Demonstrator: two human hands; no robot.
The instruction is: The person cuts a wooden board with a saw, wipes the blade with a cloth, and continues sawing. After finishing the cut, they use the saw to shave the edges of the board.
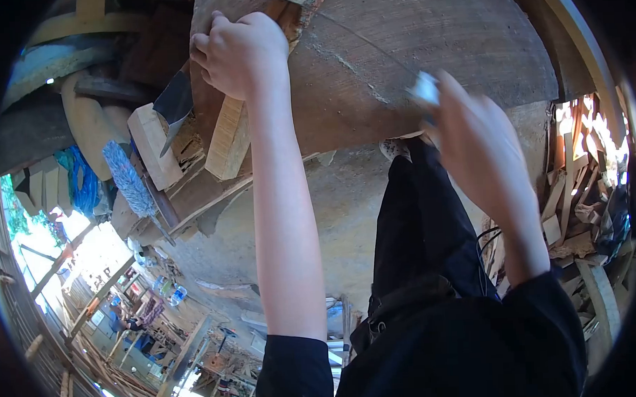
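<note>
My left hand (239,54) is at the upper left of the workbench (431,40), fingers curled down over a brown piece of wood (288,16). My right hand (481,147), smeared by motion, grips the pale handle (424,88) of a hand saw. Its thin blade (365,39) is seen nearly edge-on and runs up and left toward the wood by my left hand. Where the blade meets the wood is cut off at the top of the view. Sawdust (341,63) lies in a streak on the bench between my hands.
A pale wood block (226,142) juts past the bench edge below my left wrist. Left of it are a dark metal blade (172,105), another block (153,145) and a fluffy blue-white duster (130,180). Wood scraps (573,196) pile up at right. A person (130,323) is far off.
</note>
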